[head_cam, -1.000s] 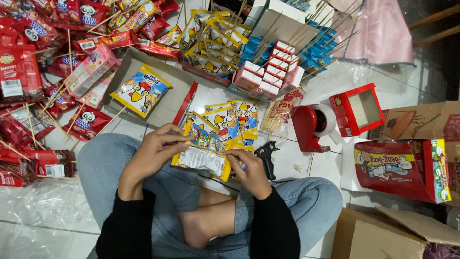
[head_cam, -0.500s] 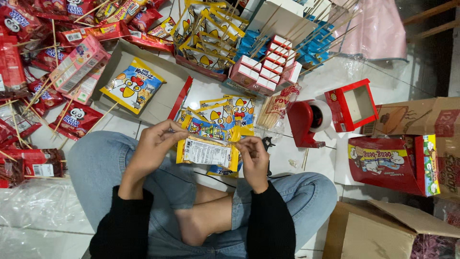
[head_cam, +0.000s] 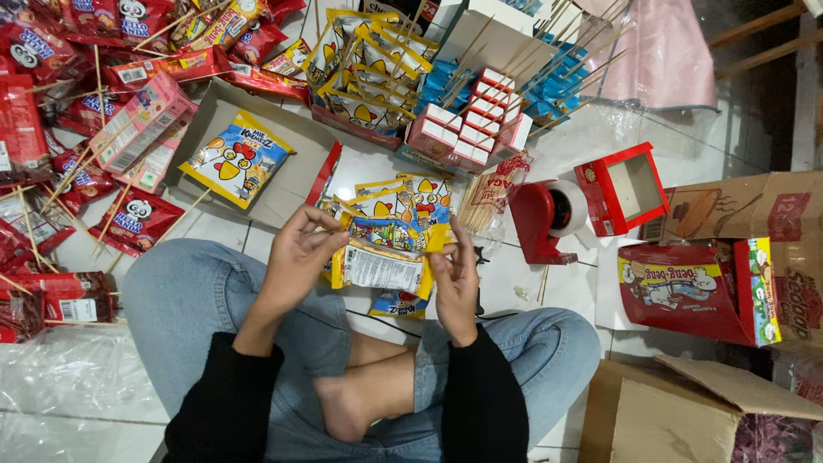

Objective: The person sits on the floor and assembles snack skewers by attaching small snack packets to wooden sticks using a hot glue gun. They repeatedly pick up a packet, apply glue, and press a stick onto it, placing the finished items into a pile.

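I sit cross-legged on a white tiled floor. My left hand (head_cam: 300,253) and my right hand (head_cam: 454,274) both grip a yellow snack packet (head_cam: 381,267), held back side up over my lap, one hand at each end. A thin wooden skewer (head_cam: 339,216) lies along its top edge by my left fingers. Just beyond the packet lies a small pile of similar yellow and blue snack packets (head_cam: 399,206) on the floor.
A red tape dispenser (head_cam: 544,219) and a bundle of skewers (head_cam: 489,201) lie right of the pile. A shallow cardboard tray (head_cam: 287,184) holds one packet. Red snack packs on sticks (head_cam: 51,129) crowd the left. Open red boxes (head_cam: 699,287) and cardboard cartons (head_cam: 686,411) stand right.
My hands have drawn the yellow packet from the floor pile toward my lap and turned it level, with the left hand now pinching its upper left corner.
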